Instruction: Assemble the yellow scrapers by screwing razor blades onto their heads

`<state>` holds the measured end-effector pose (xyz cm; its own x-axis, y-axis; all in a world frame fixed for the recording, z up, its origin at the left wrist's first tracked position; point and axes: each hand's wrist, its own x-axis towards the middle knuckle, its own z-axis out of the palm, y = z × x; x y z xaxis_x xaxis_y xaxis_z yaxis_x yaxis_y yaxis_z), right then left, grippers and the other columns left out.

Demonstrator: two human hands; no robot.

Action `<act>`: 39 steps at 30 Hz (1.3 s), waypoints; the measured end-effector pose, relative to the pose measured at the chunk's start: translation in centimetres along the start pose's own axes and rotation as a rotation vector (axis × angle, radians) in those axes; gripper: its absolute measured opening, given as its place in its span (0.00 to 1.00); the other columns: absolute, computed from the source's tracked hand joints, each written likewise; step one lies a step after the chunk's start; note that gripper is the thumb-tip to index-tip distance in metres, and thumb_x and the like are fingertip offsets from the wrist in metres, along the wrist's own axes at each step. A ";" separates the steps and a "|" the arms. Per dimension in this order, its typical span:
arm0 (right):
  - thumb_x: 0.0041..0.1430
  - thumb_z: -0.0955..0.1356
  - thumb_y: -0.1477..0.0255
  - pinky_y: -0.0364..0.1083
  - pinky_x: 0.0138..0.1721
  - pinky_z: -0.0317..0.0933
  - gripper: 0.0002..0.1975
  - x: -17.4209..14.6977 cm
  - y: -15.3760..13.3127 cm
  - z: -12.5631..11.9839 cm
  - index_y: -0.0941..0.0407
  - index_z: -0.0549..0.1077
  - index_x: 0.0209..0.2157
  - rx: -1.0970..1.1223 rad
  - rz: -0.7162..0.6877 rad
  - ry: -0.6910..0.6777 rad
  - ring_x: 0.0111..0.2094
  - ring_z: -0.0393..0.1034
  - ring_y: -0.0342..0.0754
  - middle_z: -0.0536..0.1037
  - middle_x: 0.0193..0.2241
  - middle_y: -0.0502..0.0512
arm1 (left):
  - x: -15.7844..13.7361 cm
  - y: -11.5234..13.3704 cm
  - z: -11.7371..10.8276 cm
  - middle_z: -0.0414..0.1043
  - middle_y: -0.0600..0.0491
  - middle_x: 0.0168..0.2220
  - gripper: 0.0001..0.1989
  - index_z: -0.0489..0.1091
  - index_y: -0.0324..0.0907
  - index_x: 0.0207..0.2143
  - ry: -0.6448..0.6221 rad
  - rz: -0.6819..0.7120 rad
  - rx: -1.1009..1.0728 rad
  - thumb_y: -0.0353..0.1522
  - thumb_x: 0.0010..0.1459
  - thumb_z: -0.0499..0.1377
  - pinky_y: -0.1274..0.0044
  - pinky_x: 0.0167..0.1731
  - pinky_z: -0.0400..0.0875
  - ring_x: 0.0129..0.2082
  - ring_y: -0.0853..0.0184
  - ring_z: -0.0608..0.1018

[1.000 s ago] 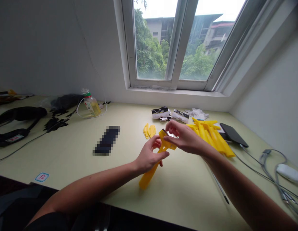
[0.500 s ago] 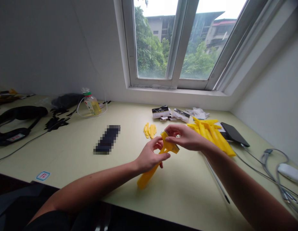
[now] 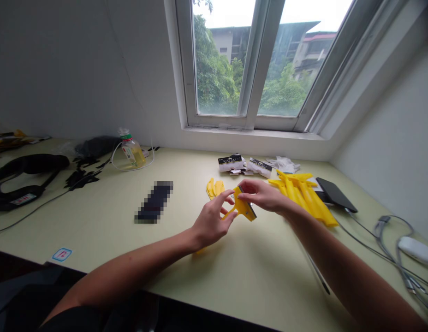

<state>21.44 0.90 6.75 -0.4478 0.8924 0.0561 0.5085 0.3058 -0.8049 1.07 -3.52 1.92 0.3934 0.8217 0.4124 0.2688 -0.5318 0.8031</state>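
A yellow plastic scraper (image 3: 244,208) is held above the table between my two hands. Its wide head faces right, with a dark strip along the edge and a small screw on its face. My left hand (image 3: 211,222) is closed around the neck and covers most of the handle. At the head's upper part, my right hand (image 3: 264,196) pinches the edge between thumb and fingers. Flat yellow plates (image 3: 219,187) lie just behind my left hand. Tiny metal bits beside them are partly hidden by the fingers.
Several yellow handles (image 3: 309,198) are piled at right, beside a black device (image 3: 336,194). A screwdriver-like rod (image 3: 319,274) lies under my right forearm. Small black-and-white boxes (image 3: 232,163) sit at the back. Leftward are a pixelated dark object (image 3: 154,202), a bottle (image 3: 133,152) and a headset (image 3: 30,180).
The scraper has turned in my hands, so its handle is now mostly behind my left hand. My left hand has rolled over, and my right fingers have shifted along the head.
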 end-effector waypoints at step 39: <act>0.46 0.69 0.76 0.46 0.27 0.55 0.03 -1.0 5.8 -4.4 0.58 0.76 0.24 -0.793 0.384 -0.090 0.28 0.69 0.51 0.78 0.27 0.61 | 0.4 -0.1 -0.4 0.69 0.43 0.49 0.34 0.63 0.42 0.59 -0.093 -0.233 -0.282 0.37 0.51 0.66 0.76 0.22 0.73 0.26 0.71 0.75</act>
<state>28.08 3.21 4.56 -0.1807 0.9614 -0.2074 0.9808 0.1606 -0.1104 0.86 -3.06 2.19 0.4320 0.8849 0.1738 0.1129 -0.2443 0.9631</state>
